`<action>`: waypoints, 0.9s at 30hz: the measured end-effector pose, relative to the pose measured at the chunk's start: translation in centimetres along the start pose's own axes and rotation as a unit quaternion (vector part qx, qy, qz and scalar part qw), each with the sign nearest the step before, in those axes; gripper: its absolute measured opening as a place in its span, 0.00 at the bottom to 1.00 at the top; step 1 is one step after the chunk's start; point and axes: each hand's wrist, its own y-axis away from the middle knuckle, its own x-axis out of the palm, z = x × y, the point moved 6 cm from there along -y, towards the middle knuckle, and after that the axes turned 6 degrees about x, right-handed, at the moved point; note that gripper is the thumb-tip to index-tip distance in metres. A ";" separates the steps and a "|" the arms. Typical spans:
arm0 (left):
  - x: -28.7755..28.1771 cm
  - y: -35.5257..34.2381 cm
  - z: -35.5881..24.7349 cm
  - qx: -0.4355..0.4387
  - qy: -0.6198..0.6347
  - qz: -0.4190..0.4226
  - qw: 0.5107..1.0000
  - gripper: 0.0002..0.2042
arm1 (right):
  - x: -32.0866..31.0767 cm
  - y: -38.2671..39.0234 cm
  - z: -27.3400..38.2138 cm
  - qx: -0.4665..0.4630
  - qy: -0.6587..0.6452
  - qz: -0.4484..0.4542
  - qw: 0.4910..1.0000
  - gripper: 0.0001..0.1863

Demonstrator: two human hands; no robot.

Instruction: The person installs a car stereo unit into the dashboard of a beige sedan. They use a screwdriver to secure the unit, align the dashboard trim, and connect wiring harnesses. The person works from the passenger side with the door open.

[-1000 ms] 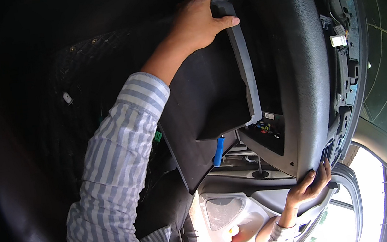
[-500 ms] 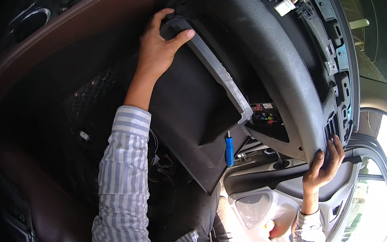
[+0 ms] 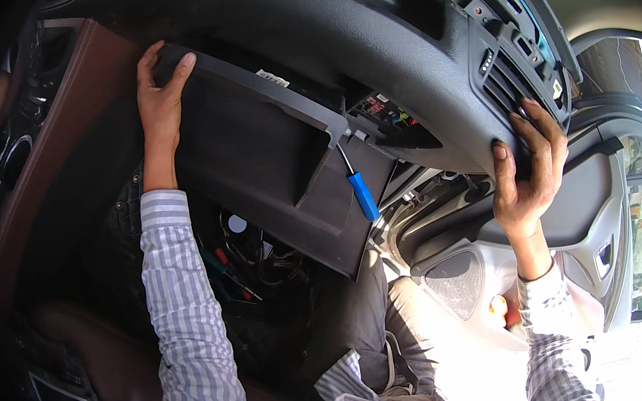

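My left hand (image 3: 159, 104) is closed round the upper left corner of a dark glove box (image 3: 250, 141), its thumb on the rim and its fingers behind. A screwdriver (image 3: 363, 197) with a blue handle stands tilted at the glove box's right corner; its tip is hidden there. On the right, my right hand (image 3: 529, 183) grips the end of the black dashboard (image 3: 400, 62). Its thumb is at the lower edge, and its bent fingers reach up beside the side air vent (image 3: 509, 85). Behind the glove box's right end, a fuse box (image 3: 382, 110) with coloured fuses shows through an opening.
An open car door (image 3: 554, 240) stands at the right. Loose wiring (image 3: 249, 237) and tools with red and green grips (image 3: 222, 265) lie in the dark footwell. The brown-trimmed centre console (image 3: 50, 145) runs along the left, and bare brackets (image 3: 501, 2) line the dashboard's far edge.
The view has turned and shifted, so the dashboard and glove box appear further left and higher. Both hands keep their holds. The screwdriver now leans more.
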 end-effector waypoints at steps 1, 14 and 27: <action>-0.3 -0.1 0.2 0.001 -0.008 -0.002 1.000 0.31 | -0.2 -0.3 0.2 -0.003 0.008 -0.001 1.000 0.20; 0.7 0.8 0.3 -0.027 -0.023 0.052 0.998 0.39 | 1.1 1.5 -0.7 -0.012 0.030 -0.055 0.998 0.17; -4.6 5.2 5.6 -0.111 -0.373 0.105 0.915 0.20 | 4.1 5.5 2.4 0.079 -0.305 0.027 0.949 0.15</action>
